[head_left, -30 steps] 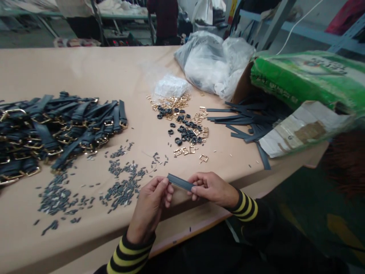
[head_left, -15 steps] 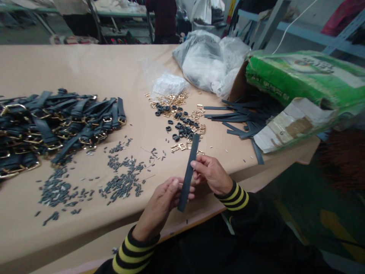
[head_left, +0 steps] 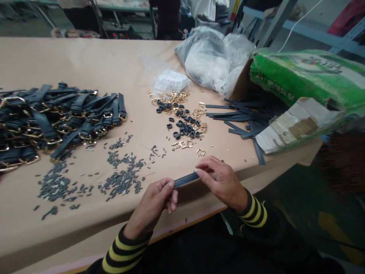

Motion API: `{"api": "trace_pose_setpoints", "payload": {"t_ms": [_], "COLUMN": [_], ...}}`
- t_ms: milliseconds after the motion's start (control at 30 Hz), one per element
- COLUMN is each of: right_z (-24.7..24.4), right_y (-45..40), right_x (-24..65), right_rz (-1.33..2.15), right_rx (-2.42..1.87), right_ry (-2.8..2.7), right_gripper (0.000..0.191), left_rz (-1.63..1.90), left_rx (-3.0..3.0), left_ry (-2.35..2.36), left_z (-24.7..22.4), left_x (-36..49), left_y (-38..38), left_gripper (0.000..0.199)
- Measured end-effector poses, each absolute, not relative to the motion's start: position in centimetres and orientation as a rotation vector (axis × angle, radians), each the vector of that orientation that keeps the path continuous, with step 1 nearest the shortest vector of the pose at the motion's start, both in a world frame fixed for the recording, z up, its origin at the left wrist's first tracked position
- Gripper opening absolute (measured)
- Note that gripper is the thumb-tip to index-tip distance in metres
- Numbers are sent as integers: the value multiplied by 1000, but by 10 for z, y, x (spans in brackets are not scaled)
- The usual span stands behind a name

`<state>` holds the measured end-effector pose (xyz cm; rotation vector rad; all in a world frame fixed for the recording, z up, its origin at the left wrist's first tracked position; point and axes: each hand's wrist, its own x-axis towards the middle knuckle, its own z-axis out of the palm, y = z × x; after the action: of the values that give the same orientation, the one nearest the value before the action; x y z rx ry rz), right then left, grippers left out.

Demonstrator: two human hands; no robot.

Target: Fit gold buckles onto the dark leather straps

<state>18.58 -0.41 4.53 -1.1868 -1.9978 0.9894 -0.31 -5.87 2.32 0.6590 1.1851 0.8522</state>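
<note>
Dark leather strap (head_left: 186, 180) runs nearly level between the hands, over the front of the tan table (head_left: 85, 61). The left hand (head_left: 152, 201) pinches one end between thumb and fingers; the right hand (head_left: 222, 182) half-closes over the other, hiding it. Gold buckles (head_left: 184, 144) and black loops (head_left: 185, 127) lie just ahead, with small dark tubes (head_left: 122, 179) to the left, near buckled straps (head_left: 57, 121).

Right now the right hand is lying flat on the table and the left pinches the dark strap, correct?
No: the right hand is not flat on the table. The head view shows it raised, fingers on the dark strap. The left hand does pinch the strap.
</note>
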Motion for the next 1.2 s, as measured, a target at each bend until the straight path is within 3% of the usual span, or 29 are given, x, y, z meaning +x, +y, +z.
{"api": "trace_pose_setpoints", "payload": {"t_ms": [67, 133, 233, 333, 633, 867, 1200], "right_z": [48, 41, 24, 12, 15, 17, 20], "right_y": [-2, 1, 2, -1, -6, -7, -4], "right_x": [174, 163, 155, 154, 149, 141, 144], "right_rz": [991, 1385, 2096, 2316, 2318, 2181, 2160], "right_rx": [-1061, -1027, -1005, -908, -754, -851, -920], "right_ry": [-2186, -2242, -1807, -1394, -1249, -1233, -1233], "right_gripper": [11, 6, 7, 18, 19, 20, 24], "left_rz": [823, 845, 927, 975, 956, 1183, 970], "left_rx": [723, 738, 683, 609, 643, 1217, 1382], "left_ry": [1179, 1198, 1217, 1192, 1224, 1736, 1606], "left_z": [25, 26, 25, 24, 20, 21, 24], "left_x": [-4, -5, -4, -3, 1, 5, 3], "left_y": [-58, -57, -55, -54, -47, -47, -56], "left_gripper": [27, 26, 30, 37, 35, 11, 21]}}
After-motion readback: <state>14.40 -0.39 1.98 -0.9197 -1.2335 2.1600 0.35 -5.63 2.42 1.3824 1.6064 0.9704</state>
